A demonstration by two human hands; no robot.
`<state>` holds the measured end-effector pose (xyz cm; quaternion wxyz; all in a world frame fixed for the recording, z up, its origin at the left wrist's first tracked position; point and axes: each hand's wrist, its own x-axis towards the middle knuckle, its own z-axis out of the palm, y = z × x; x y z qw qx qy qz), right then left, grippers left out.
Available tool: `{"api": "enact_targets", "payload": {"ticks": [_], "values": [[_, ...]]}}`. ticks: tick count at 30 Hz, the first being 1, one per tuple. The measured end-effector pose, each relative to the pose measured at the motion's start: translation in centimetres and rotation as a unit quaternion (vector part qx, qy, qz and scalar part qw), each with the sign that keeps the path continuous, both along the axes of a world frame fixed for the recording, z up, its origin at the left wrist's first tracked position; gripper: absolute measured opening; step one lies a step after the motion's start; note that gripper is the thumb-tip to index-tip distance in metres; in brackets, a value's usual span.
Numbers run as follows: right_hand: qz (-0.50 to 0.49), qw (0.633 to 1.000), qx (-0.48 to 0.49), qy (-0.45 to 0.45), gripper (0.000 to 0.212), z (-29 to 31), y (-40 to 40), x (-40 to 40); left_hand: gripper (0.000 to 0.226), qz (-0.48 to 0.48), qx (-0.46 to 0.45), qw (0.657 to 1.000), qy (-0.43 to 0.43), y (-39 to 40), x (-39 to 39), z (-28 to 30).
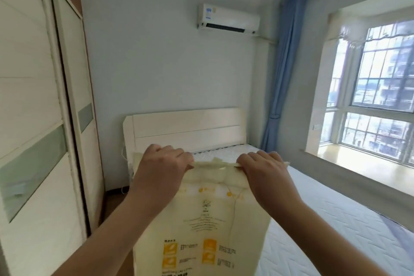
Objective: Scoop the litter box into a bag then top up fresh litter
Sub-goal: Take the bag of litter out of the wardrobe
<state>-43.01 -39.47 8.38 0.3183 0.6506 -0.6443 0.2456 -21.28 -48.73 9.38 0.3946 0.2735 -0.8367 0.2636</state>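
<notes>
Litter bag [201,219] upright, left hand [162,165], right hand [263,169] gripping top

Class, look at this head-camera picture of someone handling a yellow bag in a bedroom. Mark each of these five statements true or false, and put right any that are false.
1. Both hands grip the top edge of the pale yellow bag. True: the left hand and the right hand each hold it.
2. The bag lies flat on the mattress. False: it is held upright in front of the person.
3. An air conditioner is mounted on the wall above the headboard. True.
4. The blue curtain is drawn across the window. False: it is gathered to the window's left.
5. A litter box stands on the bed. False: none is in view.
</notes>
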Motion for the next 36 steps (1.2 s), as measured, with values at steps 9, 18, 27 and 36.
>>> {"api": "enact_targets", "payload": {"ticks": [9,18,27,36], "values": [[-0.094,0.995,-0.032,-0.011,0.021,0.2,12.6,-13.6,0.03,-0.134,-0.026,0.991,-0.009,6.6,-16.3,0.3],[-0.225,0.972,-0.059,0.027,0.018,-1.3,27.4,-29.6,0.011,-0.253,0.035,0.967,-0.01,18.1,-37.0,-1.2],[-0.349,0.936,-0.03,0.017,0.014,-2.7,36.1,-41.1,0.011,-0.338,0.16,0.927,-0.038,25.2,-52.6,-3.6],[-0.439,0.896,0.037,-0.06,0.026,-5.7,39.7,-52.9,0.011,-0.422,0.197,0.882,-0.07,27.1,-68.0,-6.2]]}}
